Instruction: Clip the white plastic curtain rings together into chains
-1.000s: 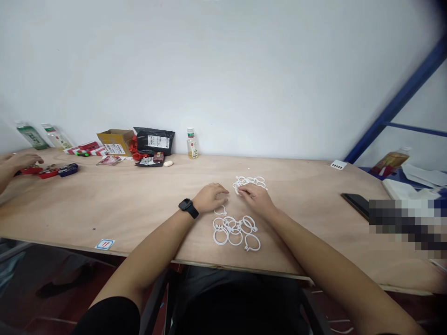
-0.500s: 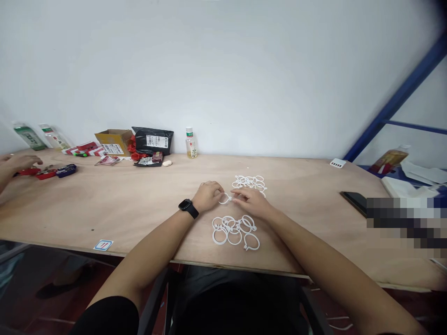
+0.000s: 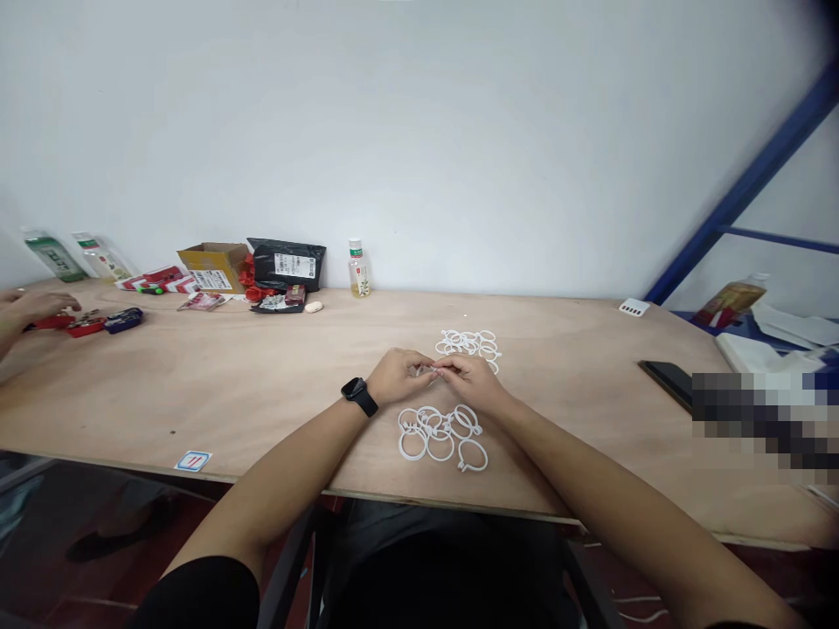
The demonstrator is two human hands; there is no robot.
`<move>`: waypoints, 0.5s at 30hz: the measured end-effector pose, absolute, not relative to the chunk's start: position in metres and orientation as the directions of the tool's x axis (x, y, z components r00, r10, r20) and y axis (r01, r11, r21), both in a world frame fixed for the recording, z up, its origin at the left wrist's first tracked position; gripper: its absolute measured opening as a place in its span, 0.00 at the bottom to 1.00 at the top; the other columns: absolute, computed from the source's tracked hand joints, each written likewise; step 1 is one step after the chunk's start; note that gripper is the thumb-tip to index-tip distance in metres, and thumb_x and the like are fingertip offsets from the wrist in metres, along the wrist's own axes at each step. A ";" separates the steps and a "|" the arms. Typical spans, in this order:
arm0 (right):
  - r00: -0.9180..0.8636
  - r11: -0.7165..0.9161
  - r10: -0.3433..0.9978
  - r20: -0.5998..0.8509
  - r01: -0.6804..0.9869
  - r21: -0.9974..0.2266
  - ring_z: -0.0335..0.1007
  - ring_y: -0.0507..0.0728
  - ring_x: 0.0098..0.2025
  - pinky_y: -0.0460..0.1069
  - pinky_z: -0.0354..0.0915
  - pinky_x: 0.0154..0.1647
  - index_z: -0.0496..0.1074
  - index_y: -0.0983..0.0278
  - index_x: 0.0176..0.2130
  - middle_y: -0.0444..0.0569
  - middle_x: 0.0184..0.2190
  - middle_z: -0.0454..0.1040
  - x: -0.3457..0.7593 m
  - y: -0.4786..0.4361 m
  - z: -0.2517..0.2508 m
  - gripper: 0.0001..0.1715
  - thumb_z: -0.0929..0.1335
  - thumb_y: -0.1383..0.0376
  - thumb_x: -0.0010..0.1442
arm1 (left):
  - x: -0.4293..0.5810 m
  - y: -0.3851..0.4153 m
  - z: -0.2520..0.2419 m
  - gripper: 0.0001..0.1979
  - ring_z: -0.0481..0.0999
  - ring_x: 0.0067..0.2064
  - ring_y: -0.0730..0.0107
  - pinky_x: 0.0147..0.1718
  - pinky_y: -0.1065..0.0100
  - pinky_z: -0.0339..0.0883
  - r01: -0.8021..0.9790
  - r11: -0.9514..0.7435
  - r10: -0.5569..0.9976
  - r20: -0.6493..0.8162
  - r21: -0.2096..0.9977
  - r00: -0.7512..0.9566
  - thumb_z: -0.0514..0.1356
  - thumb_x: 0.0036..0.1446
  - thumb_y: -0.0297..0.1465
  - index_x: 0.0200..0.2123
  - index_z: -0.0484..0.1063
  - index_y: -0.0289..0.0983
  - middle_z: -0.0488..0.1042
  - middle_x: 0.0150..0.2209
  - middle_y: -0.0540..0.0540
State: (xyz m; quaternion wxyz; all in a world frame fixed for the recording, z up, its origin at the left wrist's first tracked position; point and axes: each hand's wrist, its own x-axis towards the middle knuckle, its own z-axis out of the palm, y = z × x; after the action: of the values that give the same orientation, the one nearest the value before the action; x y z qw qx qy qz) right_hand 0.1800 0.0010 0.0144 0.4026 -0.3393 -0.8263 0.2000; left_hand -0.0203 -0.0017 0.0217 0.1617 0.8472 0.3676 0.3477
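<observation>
Both hands meet over the table, fingers pinched on one white plastic curtain ring that is mostly covered by the fingers. My left hand, with a black watch on its wrist, is closed on the ring from the left. From the right, my right hand pinches the same ring at its small clip end. Just in front of the hands lies a cluster of white rings, each with a small clip. Behind my right hand is a second pile of similar rings, partly hidden by the hand.
A bottle, a black parcel bag and an open cardboard box stand along the wall. At far left, another person's hand is by red and blue trays. A dark phone lies right.
My left hand has shifted right and its fingers have come together with those of my right hand on the ring. The ring is now mostly hidden.
</observation>
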 end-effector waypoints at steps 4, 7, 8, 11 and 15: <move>-0.437 0.664 0.743 0.507 0.383 -0.642 0.74 0.55 0.35 0.49 0.67 0.38 0.77 0.61 0.37 0.47 0.33 0.79 0.178 0.001 0.015 0.09 0.66 0.68 0.59 | -0.016 -0.005 0.021 0.11 0.78 0.35 0.70 0.36 0.72 0.69 0.493 -0.601 0.798 0.432 0.629 0.421 0.61 0.55 0.34 0.39 0.80 0.37 0.81 0.34 0.47; -0.425 0.657 0.750 0.507 0.384 -0.649 0.74 0.55 0.35 0.49 0.67 0.37 0.76 0.61 0.36 0.47 0.33 0.79 0.178 0.001 0.014 0.09 0.66 0.68 0.60 | -0.012 -0.007 0.021 0.10 0.78 0.35 0.70 0.37 0.72 0.69 0.477 -0.571 0.819 0.417 0.668 0.395 0.61 0.55 0.33 0.38 0.80 0.37 0.81 0.35 0.48; -0.426 0.660 0.747 0.511 0.387 -0.643 0.74 0.55 0.35 0.49 0.67 0.37 0.76 0.62 0.36 0.47 0.32 0.79 0.178 0.001 0.014 0.09 0.65 0.68 0.60 | -0.011 -0.007 0.021 0.10 0.78 0.35 0.69 0.37 0.72 0.70 0.474 -0.564 0.823 0.413 0.676 0.390 0.61 0.55 0.33 0.37 0.80 0.38 0.81 0.35 0.48; -0.430 0.685 0.727 0.535 0.416 -0.598 0.74 0.55 0.35 0.50 0.67 0.38 0.76 0.61 0.36 0.47 0.32 0.78 0.178 0.001 0.013 0.09 0.65 0.68 0.61 | -0.011 -0.006 0.020 0.10 0.79 0.37 0.68 0.39 0.70 0.71 0.479 -0.576 0.815 0.427 0.662 0.391 0.61 0.56 0.35 0.37 0.80 0.38 0.81 0.36 0.47; -0.438 0.749 0.658 0.613 0.468 -0.470 0.74 0.57 0.39 0.52 0.67 0.43 0.76 0.61 0.39 0.49 0.36 0.79 0.183 0.007 0.013 0.10 0.64 0.67 0.62 | -0.014 -0.002 0.018 0.15 0.77 0.47 0.63 0.49 0.64 0.69 0.511 -0.654 0.756 0.501 0.558 0.421 0.60 0.58 0.36 0.47 0.76 0.37 0.78 0.46 0.43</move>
State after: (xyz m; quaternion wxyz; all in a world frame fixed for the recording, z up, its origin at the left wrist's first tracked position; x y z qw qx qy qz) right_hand 0.1835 0.0074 0.0127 0.4109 -0.3352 -0.8399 0.1155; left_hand -0.0140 -0.0016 0.0181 0.1622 0.8273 0.3829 0.3777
